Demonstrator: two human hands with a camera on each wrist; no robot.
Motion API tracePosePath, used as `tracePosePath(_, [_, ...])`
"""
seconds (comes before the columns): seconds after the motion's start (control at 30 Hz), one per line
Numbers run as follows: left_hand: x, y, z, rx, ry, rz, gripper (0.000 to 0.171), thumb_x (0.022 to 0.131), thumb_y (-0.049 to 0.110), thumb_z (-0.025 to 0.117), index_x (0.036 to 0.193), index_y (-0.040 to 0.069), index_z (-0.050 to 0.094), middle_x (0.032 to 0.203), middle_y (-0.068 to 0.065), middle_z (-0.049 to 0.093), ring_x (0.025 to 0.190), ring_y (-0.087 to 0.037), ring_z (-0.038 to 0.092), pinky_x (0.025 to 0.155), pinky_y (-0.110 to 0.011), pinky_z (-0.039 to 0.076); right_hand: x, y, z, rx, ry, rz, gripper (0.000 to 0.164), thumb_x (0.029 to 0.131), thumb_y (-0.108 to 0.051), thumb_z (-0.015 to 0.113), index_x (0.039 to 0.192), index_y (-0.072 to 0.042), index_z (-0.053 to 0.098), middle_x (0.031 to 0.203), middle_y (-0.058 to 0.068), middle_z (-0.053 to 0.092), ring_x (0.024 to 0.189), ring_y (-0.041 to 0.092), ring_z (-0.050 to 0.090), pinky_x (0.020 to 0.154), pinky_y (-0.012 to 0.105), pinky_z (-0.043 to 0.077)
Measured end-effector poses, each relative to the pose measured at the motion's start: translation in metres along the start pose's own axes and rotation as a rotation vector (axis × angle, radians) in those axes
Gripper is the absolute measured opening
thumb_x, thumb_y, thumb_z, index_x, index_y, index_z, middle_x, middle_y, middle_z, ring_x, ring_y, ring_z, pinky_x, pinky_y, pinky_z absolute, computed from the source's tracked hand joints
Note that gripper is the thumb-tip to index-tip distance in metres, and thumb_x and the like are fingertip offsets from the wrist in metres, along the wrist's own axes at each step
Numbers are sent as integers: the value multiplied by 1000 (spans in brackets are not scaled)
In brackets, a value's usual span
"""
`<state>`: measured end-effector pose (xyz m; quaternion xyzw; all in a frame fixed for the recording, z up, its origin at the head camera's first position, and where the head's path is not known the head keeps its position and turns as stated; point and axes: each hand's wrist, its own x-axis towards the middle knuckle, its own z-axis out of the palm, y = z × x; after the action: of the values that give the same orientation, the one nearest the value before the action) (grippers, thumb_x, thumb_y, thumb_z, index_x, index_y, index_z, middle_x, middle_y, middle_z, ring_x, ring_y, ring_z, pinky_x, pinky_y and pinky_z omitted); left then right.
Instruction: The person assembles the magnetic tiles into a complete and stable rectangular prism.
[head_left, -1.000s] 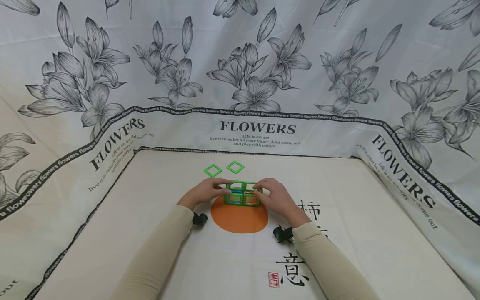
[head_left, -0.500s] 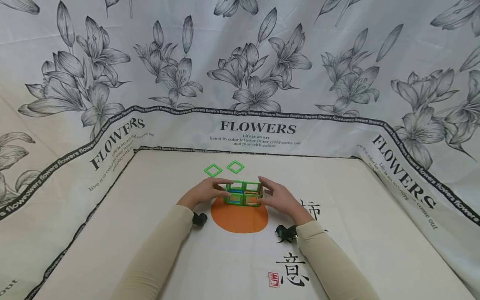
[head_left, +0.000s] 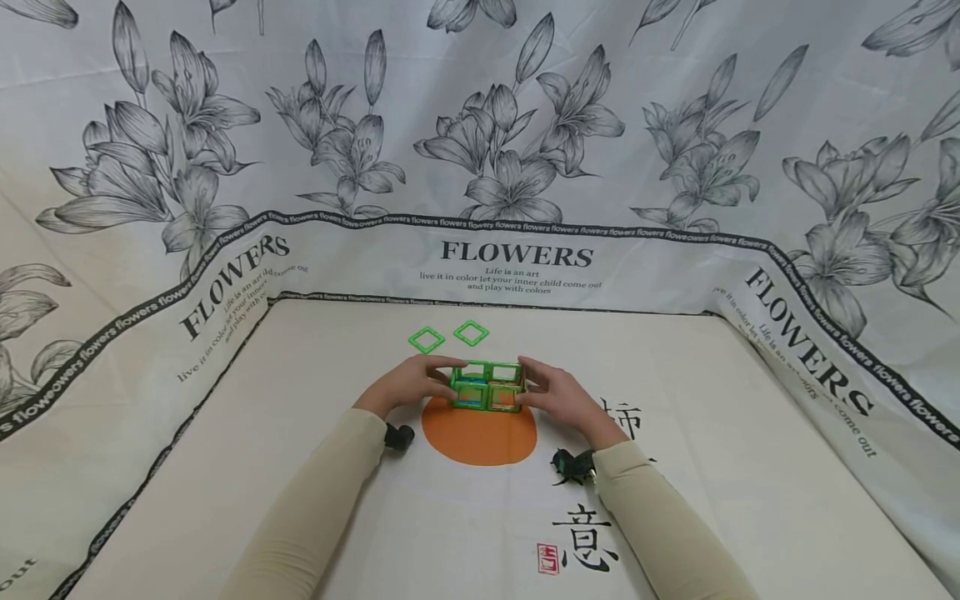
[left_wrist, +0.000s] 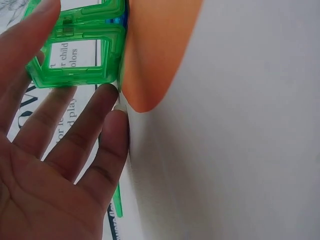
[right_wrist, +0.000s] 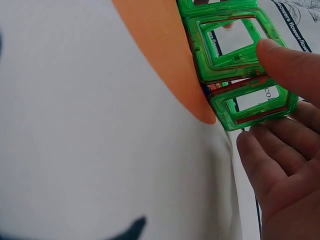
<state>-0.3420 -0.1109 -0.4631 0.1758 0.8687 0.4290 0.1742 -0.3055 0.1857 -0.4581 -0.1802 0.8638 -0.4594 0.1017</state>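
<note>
A box-like structure of translucent green magnetic tiles [head_left: 488,397] stands at the far edge of the orange circle, with blue and red pieces showing low inside. My left hand [head_left: 401,386] holds its left side. In the left wrist view the thumb lies across a green frame [left_wrist: 75,80] while the other fingers of the left hand [left_wrist: 55,185] extend at its side and behind. On the right end, my right hand [head_left: 564,400] grips it. The right wrist view has the thumb [right_wrist: 287,62] on the front frame [right_wrist: 227,75] and the other fingers partly hidden beyond the end.
Two loose green square tiles [head_left: 437,345] lie flat behind the structure to the left. Under it spreads a white cloth with an orange circle [head_left: 480,442] and black characters [head_left: 585,537]. A flower-printed curtain [head_left: 517,192] rises at the back.
My right hand has drawn back from the structure's front right part and now holds its right end. The left hand and the loose tiles stay about where they were.
</note>
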Motion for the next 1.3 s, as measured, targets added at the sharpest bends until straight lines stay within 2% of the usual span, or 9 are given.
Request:
tracePosePath(0.63, [0,8,1,29,5,1,58,81,26,78,136,31,57,117,2,69,110,-19,63,102,-47,47,0,2,-3,0,9,-3,77,88,-25,72,152,-10,31,154,13,38,138,34,42,107,46,42])
tracePosePath(0.87, [3,8,3,16,5,7,59,81,27,78,135,32,57,122,3,66,109,-18,63,102,-47,47,2,5,-7,-26,14,3,75,88,-25,71,151,-11,33,152,11,41,138,31,42,110,47,39])
tracePosePath(1.0, [1,8,0,0,1,35,57,81,31,78,135,31,58,126,5,64,111,-18,61,102,-47,46,3,5,-8,-17,11,4,75,88,-24,71,151,-12,33,151,10,42,138,32,43,109,48,40])
tracePosePath(1.1, [-1,5,-6,-19,2,68,56,81,42,75,134,32,59,129,8,62,113,-17,61,103,-47,45,4,5,-8,-3,10,7,75,88,-24,72,151,-13,34,150,9,43,137,31,44,108,47,42])
tracePosePath(1.2, [-1,1,-12,-2,38,85,57,83,50,70,135,30,57,133,7,60,117,-19,60,104,-48,44,3,5,-8,-3,11,9,75,87,-24,72,151,-13,34,150,10,43,136,33,45,108,48,42])
tracePosePath(1.3, [1,-2,-17,49,120,63,56,88,50,65,138,26,55,136,3,58,122,-23,57,103,-48,45,2,5,-6,-6,10,15,75,87,-24,72,151,-14,34,150,10,43,136,33,45,108,49,41])
